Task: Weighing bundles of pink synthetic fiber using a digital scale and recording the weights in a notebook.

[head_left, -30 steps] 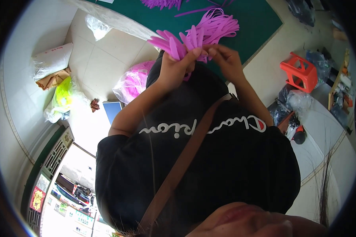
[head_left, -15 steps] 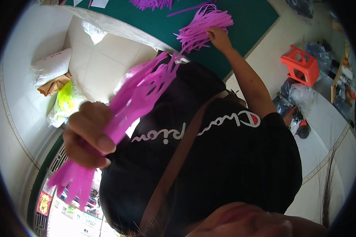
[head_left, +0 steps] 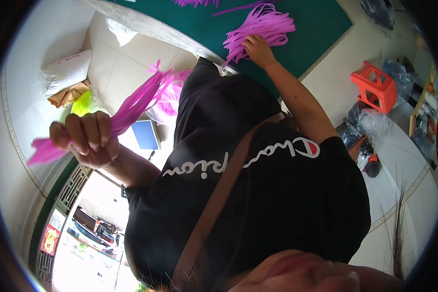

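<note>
My left hand point(head_left: 90, 138) is raised at the left, its fingers wrapped round a bunch of magenta strips point(head_left: 136, 104). The bunch sticks out on both sides of the fist, its far ends loose in the air and its other ends flared at the lower left. On the green table at the top lies a pile of looped pink-purple strips point(head_left: 272, 24). At the pile's near side, the curled fingers of my right hand point(head_left: 258, 50) grip some of its strands; the fingertips are partly hidden.
The green tabletop point(head_left: 321, 22) also bears another purple bunch point(head_left: 195, 2) at the top edge. Clear bags with pink material point(head_left: 170, 97) are below the table edge, near a blue flat panel point(head_left: 146, 135). A red stool point(head_left: 374, 87) and plastic bags point(head_left: 372, 119) stand right; packages point(head_left: 68, 73) lie left.
My left hand has swung left and away from my body, pulling its bunch clear of the table pile. My right hand has shifted slightly toward the pile's near left side.
</note>
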A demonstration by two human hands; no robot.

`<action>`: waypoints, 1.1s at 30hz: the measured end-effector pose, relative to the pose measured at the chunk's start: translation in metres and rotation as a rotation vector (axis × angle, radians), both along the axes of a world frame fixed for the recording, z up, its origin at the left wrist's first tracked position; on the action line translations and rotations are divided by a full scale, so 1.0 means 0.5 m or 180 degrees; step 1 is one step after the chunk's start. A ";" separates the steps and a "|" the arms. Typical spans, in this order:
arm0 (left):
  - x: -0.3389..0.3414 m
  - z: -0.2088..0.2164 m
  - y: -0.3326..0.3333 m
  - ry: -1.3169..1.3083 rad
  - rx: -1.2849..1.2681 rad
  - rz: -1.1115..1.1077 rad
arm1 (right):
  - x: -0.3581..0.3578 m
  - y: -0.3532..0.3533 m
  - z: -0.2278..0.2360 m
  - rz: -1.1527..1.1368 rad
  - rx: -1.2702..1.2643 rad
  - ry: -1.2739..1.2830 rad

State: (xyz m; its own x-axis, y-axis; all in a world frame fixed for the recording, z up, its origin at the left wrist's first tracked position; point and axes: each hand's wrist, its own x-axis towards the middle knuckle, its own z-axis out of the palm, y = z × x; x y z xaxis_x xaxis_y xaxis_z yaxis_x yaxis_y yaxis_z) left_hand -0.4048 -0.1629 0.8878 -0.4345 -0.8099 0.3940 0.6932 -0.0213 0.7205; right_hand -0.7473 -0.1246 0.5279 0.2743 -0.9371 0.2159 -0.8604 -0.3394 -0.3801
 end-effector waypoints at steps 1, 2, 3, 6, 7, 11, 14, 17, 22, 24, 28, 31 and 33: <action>0.006 -0.005 0.001 0.0098 0.0328 0.0138 | -0.003 -0.002 0.003 0.0080 0.0215 -0.0033; 0.011 -0.011 0.002 0.0228 0.0648 0.0236 | -0.008 -0.003 0.007 0.0116 0.0588 0.0004; 0.015 -0.019 0.002 0.0373 0.0870 0.0132 | -0.014 -0.005 0.014 0.0170 0.0431 -0.0066; 0.013 -0.053 0.001 0.0807 0.1772 -0.0325 | -0.030 -0.007 0.044 0.0164 0.0407 -0.0518; 0.007 -0.070 0.003 0.1075 0.2088 -0.0488 | -0.034 -0.006 0.056 -0.0047 0.0710 -0.1088; -0.029 -0.141 0.029 0.1604 0.3199 -0.0759 | -0.044 -0.013 0.111 -0.0836 0.1560 -0.2641; -0.061 -0.190 0.049 0.1414 0.3452 -0.1010 | -0.055 -0.024 0.171 -0.1148 0.1698 -0.3299; -0.094 -0.222 0.061 0.1039 0.3962 -0.1063 | -0.063 -0.024 0.257 -0.1180 0.1995 -0.3368; -0.161 -0.252 0.055 0.0670 0.4383 -0.1369 | -0.015 -0.003 0.397 -0.0991 0.2152 -0.3920; -0.184 -0.255 0.045 0.0609 0.4356 -0.1488 | 0.015 0.009 0.431 -0.0847 0.2176 -0.4074; -0.229 -0.264 0.034 0.0356 0.4246 -0.1532 | 0.065 0.024 0.449 -0.0533 0.2148 -0.4095; -0.246 -0.267 0.037 -0.0050 0.3852 -0.1222 | 0.082 0.032 0.443 -0.0544 0.2037 -0.4291; -0.253 -0.268 0.041 -0.0254 0.3569 -0.1177 | 0.085 0.035 0.440 -0.0691 0.2194 -0.4116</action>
